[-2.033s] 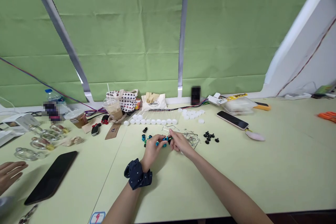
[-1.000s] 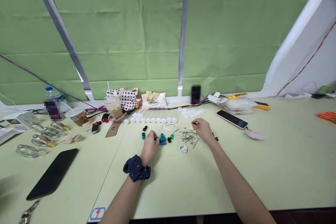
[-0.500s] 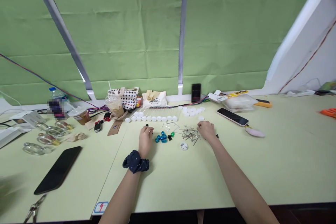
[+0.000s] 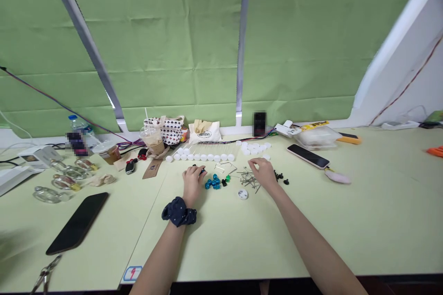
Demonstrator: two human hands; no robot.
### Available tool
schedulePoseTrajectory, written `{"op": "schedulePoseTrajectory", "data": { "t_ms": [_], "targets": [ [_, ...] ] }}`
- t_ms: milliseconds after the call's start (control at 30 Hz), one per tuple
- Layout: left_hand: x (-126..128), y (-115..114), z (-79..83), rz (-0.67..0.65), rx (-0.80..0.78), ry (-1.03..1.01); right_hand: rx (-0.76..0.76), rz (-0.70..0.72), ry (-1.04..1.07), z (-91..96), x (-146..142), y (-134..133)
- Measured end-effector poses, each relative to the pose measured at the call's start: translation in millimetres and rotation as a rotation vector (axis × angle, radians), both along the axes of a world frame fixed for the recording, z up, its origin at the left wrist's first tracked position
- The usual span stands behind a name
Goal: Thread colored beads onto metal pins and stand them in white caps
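left hand [image 4: 192, 180]: fingers curled on small dark bead, grip unclear | blue beads [image 4: 212, 182] just right of it on counter [image 4: 242, 239] | right hand [image 4: 263, 171]: fingers loose over pin pile [image 4: 248, 178], holding nothing I can see | beads nearer left hand

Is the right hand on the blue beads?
No, the right hand is over the metal pins; the blue beads lie by the left hand.

left hand [image 4: 192, 179]: resting on the table [image 4: 346, 221], fingertips on a small black piece, blue beads [image 4: 212, 183] just beside
right hand [image 4: 263, 171]: curled over the pin pile [image 4: 247, 178]
white cap [image 4: 242, 194]: near the pins
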State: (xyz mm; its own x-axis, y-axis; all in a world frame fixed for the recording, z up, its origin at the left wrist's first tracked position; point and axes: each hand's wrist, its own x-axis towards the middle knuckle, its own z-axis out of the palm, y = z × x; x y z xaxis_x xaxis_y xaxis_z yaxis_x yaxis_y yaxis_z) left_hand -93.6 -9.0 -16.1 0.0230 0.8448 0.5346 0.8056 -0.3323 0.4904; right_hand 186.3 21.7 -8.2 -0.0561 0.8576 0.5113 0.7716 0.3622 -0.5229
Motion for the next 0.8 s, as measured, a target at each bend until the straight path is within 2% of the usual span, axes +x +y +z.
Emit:
{"op": "schedulePoseTrajectory", "data": {
  "t_ms": [67,133,233,333,433,533,600,733,800],
  "targets": [
    [9,-4,3.8,-0.186,0.000,-0.151,-0.002,0.161,0.136,5.2,-21,-13],
    [21,-11,4.2,-0.302,-0.049,-0.251,-0.133,0.300,0.300,6.5,-44,-25],
    [39,-20,0.7,-0.392,-0.166,-0.468,-0.423,0.385,0.451,2.0,-69,-36],
    [49,-25,-1.5,-0.457,-0.254,-0.612,-0.590,0.454,0.533,-2.8,-78,-39],
    [49,-25,-0.5,-0.508,-0.311,-0.686,-0.594,0.537,0.598,-2.9,-75,-39],
    [43,-22,0.8,-0.478,-0.285,-0.731,-0.499,0.603,0.698,-1.5,-73,-38],
    [40,-22,1.5,-0.454,-0.254,-0.764,-0.486,0.588,0.790,-1.6,-75,-37],
    [40,-25,3.0,-0.478,-0.261,-0.723,-0.710,0.500,0.821,-0.8,-79,-39],
    [41,-26,3.5,-0.494,-0.279,-0.699,-0.709,0.523,0.787,2.9,-79,-41]
  ]
}}
